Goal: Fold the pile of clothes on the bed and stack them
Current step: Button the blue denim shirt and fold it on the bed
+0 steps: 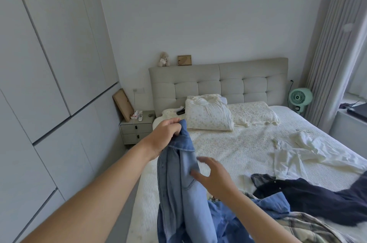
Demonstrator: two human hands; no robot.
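We see the denim shirt [178, 179] hanging over the bed's [238, 143] near edge, our left hand [165, 133] clamped on its top, our right hand [213, 175] beside it with fingers spread, the clothes pile [297, 203] behind.

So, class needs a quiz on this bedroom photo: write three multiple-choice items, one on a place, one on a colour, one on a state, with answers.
1. Where is the teddy bear?
A on the headboard
B on the nightstand
C on the pillow

2. What colour is the fan?
A red
B green
C black

3. What is the left hand doing?
A resting flat on the bed
B hanging idle
C gripping the denim shirt

Answers: 1 A, it sits on the headboard's top edge; 2 B, its housing is mint green; 3 C, its fingers curl round the denim's top.
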